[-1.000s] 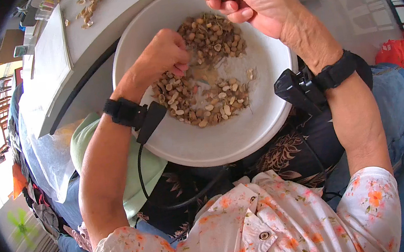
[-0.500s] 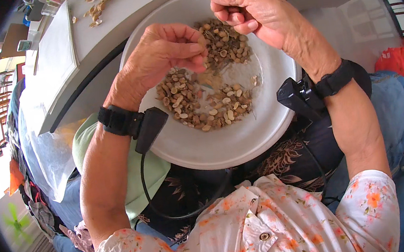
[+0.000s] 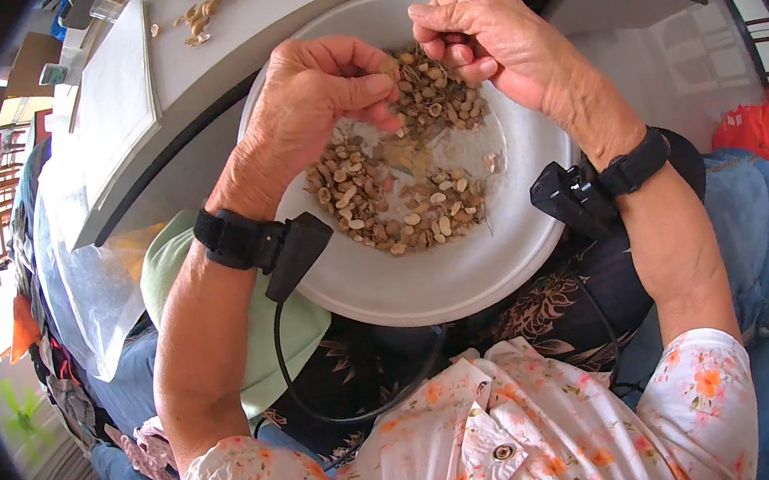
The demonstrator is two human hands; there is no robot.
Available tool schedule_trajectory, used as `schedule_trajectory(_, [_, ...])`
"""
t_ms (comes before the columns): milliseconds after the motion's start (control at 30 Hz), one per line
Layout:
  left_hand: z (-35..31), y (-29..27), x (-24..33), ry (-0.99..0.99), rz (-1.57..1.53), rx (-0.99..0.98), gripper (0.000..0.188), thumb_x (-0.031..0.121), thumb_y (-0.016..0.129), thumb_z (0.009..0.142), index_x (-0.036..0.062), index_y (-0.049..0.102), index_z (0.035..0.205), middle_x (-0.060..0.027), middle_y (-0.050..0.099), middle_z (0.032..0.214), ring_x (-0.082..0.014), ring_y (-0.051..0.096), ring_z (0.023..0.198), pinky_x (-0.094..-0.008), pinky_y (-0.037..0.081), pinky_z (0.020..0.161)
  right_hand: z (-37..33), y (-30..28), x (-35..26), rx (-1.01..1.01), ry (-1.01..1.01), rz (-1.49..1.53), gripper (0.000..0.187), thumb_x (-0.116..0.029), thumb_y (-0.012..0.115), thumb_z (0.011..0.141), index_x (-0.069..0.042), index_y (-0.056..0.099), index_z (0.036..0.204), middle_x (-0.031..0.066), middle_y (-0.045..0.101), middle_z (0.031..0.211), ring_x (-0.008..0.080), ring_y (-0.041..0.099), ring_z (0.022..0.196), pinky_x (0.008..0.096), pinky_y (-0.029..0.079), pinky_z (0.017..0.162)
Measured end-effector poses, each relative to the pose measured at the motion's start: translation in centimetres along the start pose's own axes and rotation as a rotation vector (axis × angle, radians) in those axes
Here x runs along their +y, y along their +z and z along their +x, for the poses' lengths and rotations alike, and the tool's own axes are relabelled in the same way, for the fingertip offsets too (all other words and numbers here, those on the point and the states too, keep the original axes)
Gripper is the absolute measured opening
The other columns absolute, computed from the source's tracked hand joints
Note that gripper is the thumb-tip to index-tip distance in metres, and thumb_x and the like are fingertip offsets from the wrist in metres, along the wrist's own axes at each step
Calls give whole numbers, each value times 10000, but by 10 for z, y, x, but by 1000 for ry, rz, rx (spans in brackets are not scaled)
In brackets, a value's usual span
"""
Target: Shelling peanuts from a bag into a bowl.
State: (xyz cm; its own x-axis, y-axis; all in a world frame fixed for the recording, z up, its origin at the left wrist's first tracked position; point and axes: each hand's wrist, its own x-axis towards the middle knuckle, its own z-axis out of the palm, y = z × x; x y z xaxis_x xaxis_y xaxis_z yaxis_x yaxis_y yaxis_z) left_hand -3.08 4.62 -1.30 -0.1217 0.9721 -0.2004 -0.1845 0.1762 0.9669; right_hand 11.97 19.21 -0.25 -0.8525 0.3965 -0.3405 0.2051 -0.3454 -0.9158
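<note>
So on my head-cam feed both bare hands are up over the far half of a big pale basin (image 3: 430,306), near each other but not touching. The left hand (image 3: 315,91) has its grip pressed together, thumb against the fingertips; if there's a small bit between them, I can't make it out. The right hand (image 3: 500,47) has its fingers curled in, but I honestly can't tell whether that grip is pinching anything.

The nut-like pods (image 3: 454,104) sit in a darker heap with stemmy bits at the far side of the basin, just below the hands. Nearer me there's a loose spread of paler shell pieces (image 3: 439,215), some of them pale ovals.

Basin's in the lap, against the bench (image 3: 301,8). More shells (image 3: 205,9) are scattered up there, near a white stack of paper (image 3: 117,100). Black straps (image 3: 238,242) on both wrists, btw.
</note>
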Motion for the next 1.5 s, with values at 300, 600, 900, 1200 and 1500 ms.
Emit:
schedule_trajectory(300, [-2, 2, -2, 98, 70, 109, 33, -9, 602, 776, -41, 605, 771, -80, 601, 669, -145, 564, 562, -259, 469, 560, 0, 7, 6, -33, -23, -75, 254, -251, 612, 875, -55, 595, 715, -11, 531, 643, 11, 386, 513, 147, 268, 385])
schedule_trajectory(600, [-3, 5, -4, 59, 154, 218, 37, 0, 601, 771, -35, 614, 775, -77, 610, 663, -161, 600, 558, -247, 439, 535, -2, 12, 5, -16, -15, -97, 268, -258, 594, 894, -49, 585, 726, -18, 506, 645, -9, 365, 494, 123, 247, 361])
schedule_trajectory(900, [3, -5, -10, 94, -58, 264, 129, 27, 611, 844, -62, 617, 937, -100, 632, 809, -135, 617, 644, -314, 578, 680, -1, 11, 7, -9, 2, -120, 224, -227, 616, 868, -31, 613, 759, -16, 523, 651, 8, 386, 512, 146, 267, 381])
schedule_trajectory(1200, [2, -6, -5, 42, 32, 227, 113, 44, 606, 846, -56, 620, 898, -81, 618, 769, -138, 608, 622, -282, 565, 645, -2, 14, 6, 13, -11, -220, 187, -220, 638, 833, -35, 641, 806, -29, 522, 654, 12, 400, 532, 157, 298, 428])
schedule_trajectory(1500, [7, -1, -15, -107, 559, 195, 59, 10, 571, 788, -49, 577, 787, -38, 547, 668, -109, 562, 607, -250, 499, 533, 1, 5, 4, 27, -44, -211, 172, -224, 671, 777, -53, 654, 780, -23, 537, 643, 37, 411, 557, 186, 338, 476])
